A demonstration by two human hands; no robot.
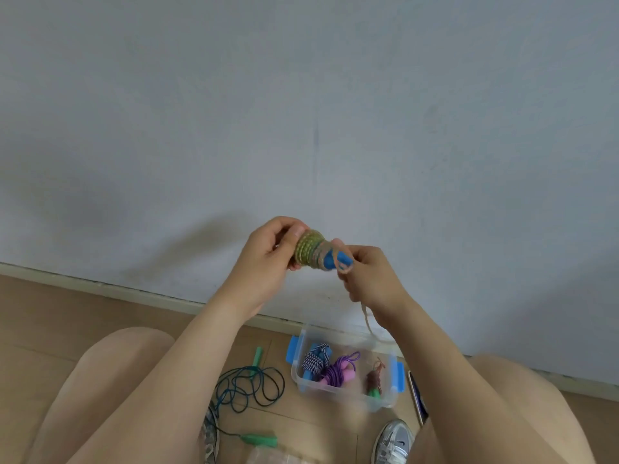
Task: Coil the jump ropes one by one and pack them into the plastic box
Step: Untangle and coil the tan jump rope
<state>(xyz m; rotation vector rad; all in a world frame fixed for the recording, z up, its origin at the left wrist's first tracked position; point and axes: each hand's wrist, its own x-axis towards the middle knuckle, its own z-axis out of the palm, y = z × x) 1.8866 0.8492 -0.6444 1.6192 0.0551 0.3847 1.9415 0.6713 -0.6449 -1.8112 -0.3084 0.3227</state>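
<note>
Grey wall (pixel 301 95) and wooden floor (pixel 50 313) fill the view. A person holds a jump rope (pixel 311 251) up in the air, wound round its blue handles. The left hand (pixel 268 254) has its grip tight on the wound end. The right hand (pixel 375 279) pinches the loose end (pixel 366 316). If that pinch slips, the loops could spring off and come undone. The hanging end might also catch on the plastic box (pixel 348 396), which sits below with three bundles (pixel 331 370) inside. A tangled green rope (pixel 249 385) lies beside it, near a shoe (pixel 393 440), and could trip a foot.
</note>
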